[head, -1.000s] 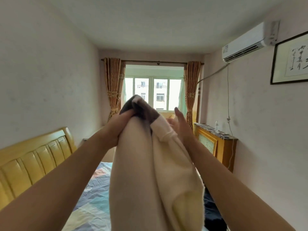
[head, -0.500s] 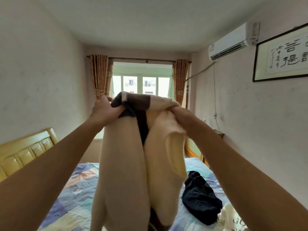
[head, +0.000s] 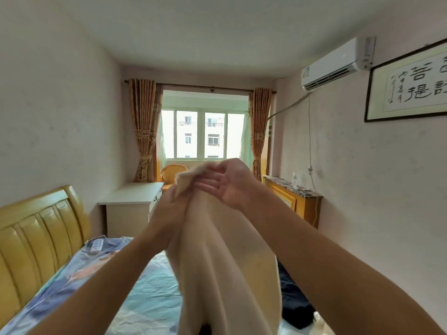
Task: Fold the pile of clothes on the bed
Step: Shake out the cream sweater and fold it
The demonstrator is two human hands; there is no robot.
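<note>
Head view: cream garment (head: pixel 225 257) held up in the air in front of the window (head: pixel 203 134), hanging down in long folds over the bed (head: pixel 145 298). Top edge bunched between both hands. Left hand (head: pixel 169 221) curled around the cloth from the left side, gripping it just under the loose corner. Right hand (head: pixel 225 182) above it, palm turned to the camera, thumb and fingertips pinching the upper edge, other fingers nearly straight. Both forearms stretched forward. Behind the garment on the right, a dark piece of clothing (head: pixel 292 303) lying on the blue patterned sheet. Yellow headboard (head: pixel 36 235) at left, white desk (head: pixel 130 204) beyond it, air conditioner (head: pixel 338 64) and framed calligraphy (head: pixel 408 85) on the right wall.
</note>
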